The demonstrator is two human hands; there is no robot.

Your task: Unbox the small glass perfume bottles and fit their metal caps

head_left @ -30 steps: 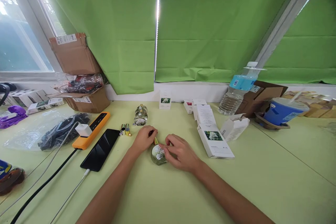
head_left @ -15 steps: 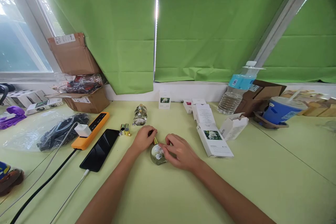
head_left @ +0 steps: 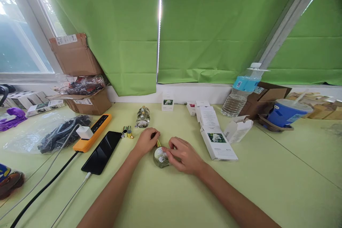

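A round glass bottle (head_left: pixel 159 164) with a white floral label (head_left: pixel 160 154) lies on the table between my hands, its gold neck pointing away from me. The fingers of my left hand (head_left: pixel 145 141) are closed at the gold neck, with a small dark part showing between them. My right hand (head_left: pixel 183 155) pinches at the right edge of the label, thumb and forefinger together on the bottle. Whether a label corner is between those fingertips is too small to tell. Behind my left hand stands another glass bottle (head_left: pixel 143 117) with a gold top, and small gold caps (head_left: pixel 127 131) stand beside it.
Left are a black phone (head_left: pixel 101 153) on a white cable, an orange power strip (head_left: pixel 92 133) and a cardboard box (head_left: pixel 88 101). White cartons (head_left: pixel 217 144) with flower pictures lie right of my hands. A water bottle (head_left: pixel 237 96) and a blue cup (head_left: pixel 287 112) stand farther right.
Almost nothing differs. My right hand has shifted very slightly at the label's edge; my left hand and the bottle keep their places.
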